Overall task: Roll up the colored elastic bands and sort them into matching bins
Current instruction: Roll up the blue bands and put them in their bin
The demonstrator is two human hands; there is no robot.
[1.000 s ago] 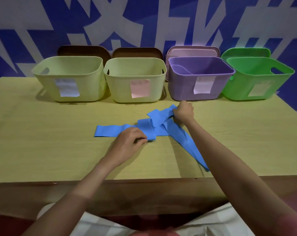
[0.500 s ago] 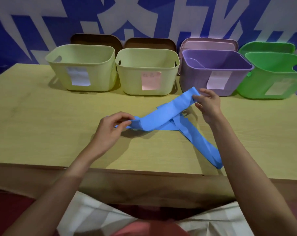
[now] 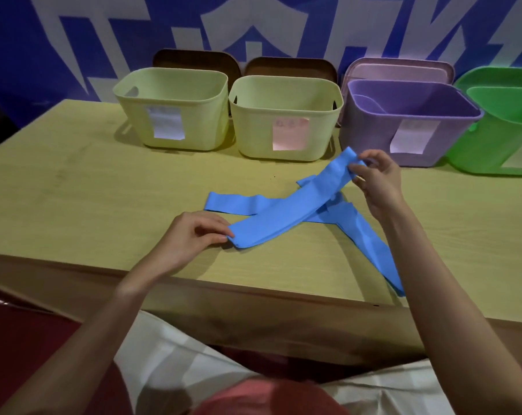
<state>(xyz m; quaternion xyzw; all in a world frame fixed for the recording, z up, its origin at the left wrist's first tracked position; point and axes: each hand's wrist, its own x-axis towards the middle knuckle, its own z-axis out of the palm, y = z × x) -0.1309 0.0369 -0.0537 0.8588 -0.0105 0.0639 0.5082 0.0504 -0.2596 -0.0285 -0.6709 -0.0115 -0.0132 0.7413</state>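
Note:
A long blue elastic band [image 3: 286, 211] lies in crossing strips on the wooden table [image 3: 74, 199]. My left hand [image 3: 190, 238] pinches its near folded end by the table's front edge. My right hand [image 3: 376, 178] pinches the far end, lifted a little above the table in front of the purple bin [image 3: 409, 121]. One loose tail runs toward the front right edge under my right forearm. Along the back stand two pale yellow-green bins [image 3: 172, 109] [image 3: 286, 115], the purple bin and a green bin [image 3: 502, 127], each with a paper label.
Lids lean against the blue-and-white wall behind the bins: two brown [image 3: 196, 59], one pink [image 3: 397, 70], one green. The table's front edge is close to my body. Bare tabletop lies to the left of the band.
My left hand drew the folded end toward the front edge and down to the table. The right hand kept the far end raised, and the strip between them now lies stretched out straighter.

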